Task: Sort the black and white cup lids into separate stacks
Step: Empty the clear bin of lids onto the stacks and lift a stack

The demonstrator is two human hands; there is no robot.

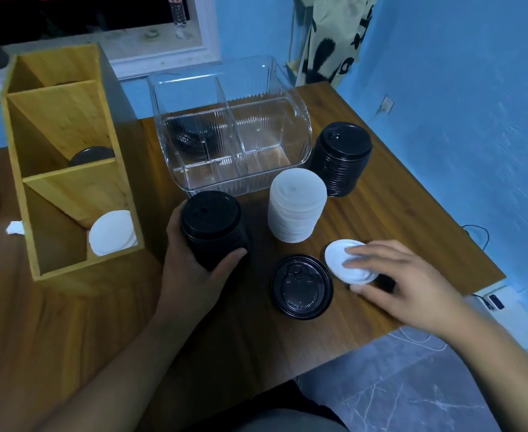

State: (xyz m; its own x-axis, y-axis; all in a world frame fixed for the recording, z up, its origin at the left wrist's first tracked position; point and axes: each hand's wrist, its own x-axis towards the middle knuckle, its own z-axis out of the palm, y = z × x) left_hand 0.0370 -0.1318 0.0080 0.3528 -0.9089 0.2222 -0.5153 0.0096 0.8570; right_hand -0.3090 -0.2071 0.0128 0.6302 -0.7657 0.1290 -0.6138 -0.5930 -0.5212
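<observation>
My left hand grips a stack of black lids standing on the wooden table. My right hand pinches a single white lid, tilted just above the table. A lone black lid lies flat between my hands. Behind it stands a tall stack of white lids. A second black stack stands further back on the right.
A wooden divided holder at the left holds white lids in its near slot and a black lid in the middle slot. A clear plastic organizer stands at the back. The table's edge runs close on the right.
</observation>
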